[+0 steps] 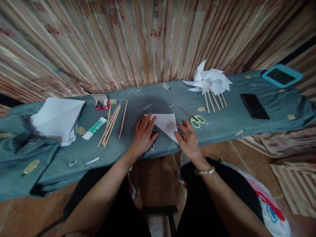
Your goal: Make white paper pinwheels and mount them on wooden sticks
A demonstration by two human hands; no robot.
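Note:
A white sheet of paper, folded into a triangle (166, 122), lies flat on the cloth in front of me. My left hand (144, 135) rests at its left corner, fingertips on the paper and thumb apart. At the right edge is my right hand (188, 140), its fingers spread and bent, with thumb and fingertips touching the paper's side. Just beyond the right hand lie scissors (195, 120) with light green handles, blades pointing away to the left. Several wooden sticks (112, 126) lie left of my left hand, with a single stick (123, 119) nearest to it.
A paper stack (58, 115), a glue stick (94, 128) and a small red box of metal pieces (102, 104) are at the left. White paper pinwheels (209, 80) on sticks, a phone (255, 106) and a blue-framed clock (281, 75) are at the right. Paper scraps (92, 161) lie about.

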